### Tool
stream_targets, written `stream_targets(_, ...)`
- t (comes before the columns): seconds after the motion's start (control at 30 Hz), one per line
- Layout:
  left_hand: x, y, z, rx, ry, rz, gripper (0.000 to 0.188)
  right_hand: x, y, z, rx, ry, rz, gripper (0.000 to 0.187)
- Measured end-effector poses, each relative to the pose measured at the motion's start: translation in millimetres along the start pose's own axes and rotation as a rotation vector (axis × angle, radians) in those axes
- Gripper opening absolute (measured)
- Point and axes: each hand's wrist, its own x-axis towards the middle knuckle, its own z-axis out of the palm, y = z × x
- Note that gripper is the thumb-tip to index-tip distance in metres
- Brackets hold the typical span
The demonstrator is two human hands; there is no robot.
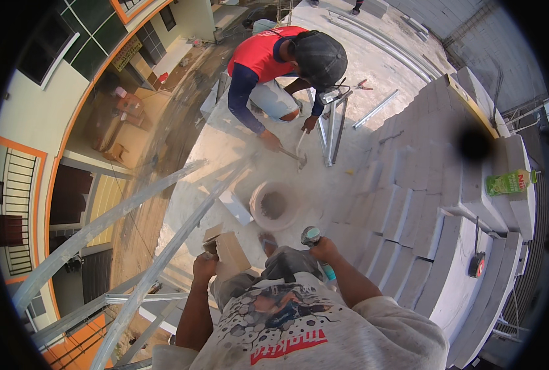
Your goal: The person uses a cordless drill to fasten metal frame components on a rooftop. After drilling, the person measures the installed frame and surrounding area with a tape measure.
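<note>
My left hand [205, 265] is closed on the edge of a brown cardboard box [233, 251] with its flaps up, in front of my left knee. Inside the box I cannot see. In front of my right knee, my right hand [325, 250] grips a teal-and-black power tool [311, 235]; its exact kind is hard to make out. Just beyond my feet stands a round pale bucket [257, 208] with grey stuff in it. Across from me a crouching co-worker [268, 52] holds a hammer [294, 158] low over the floor.
Stacked grey blocks [404, 166] rise on my right, carrying a green-labelled bottle [509, 183] and a tape measure [477, 264]. Long metal channels [163, 259] slant across my left near the slab's edge, which drops to a street. Pliers [363, 84] and metal pieces [376, 109] lie beyond the co-worker.
</note>
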Motion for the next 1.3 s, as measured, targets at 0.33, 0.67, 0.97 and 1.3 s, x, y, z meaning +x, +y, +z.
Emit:
stream_targets(0.33, 34, 40, 13, 0.057, -0.061, 0.117, 0.052, -14, 55, 8, 0.054, 0.014, 0.13, 0.044)
stream_targets(0.67, 54, 59, 7, 0.037, -0.112, 0.092, 0.051, -25, 78, 39, -0.001, -0.112, 0.265, 0.05)
stream_targets(0.97, 59, 24, -37, 0.054, -0.052, 0.121, 0.046, -20, 50, 43, 0.032, 0.112, 0.194, 0.04)
stream_targets(1.3, 59, 3, -63, -0.039, 0.027, 0.083, 0.045, -24, 16, 49, -0.032, 0.109, 0.153, 0.042)
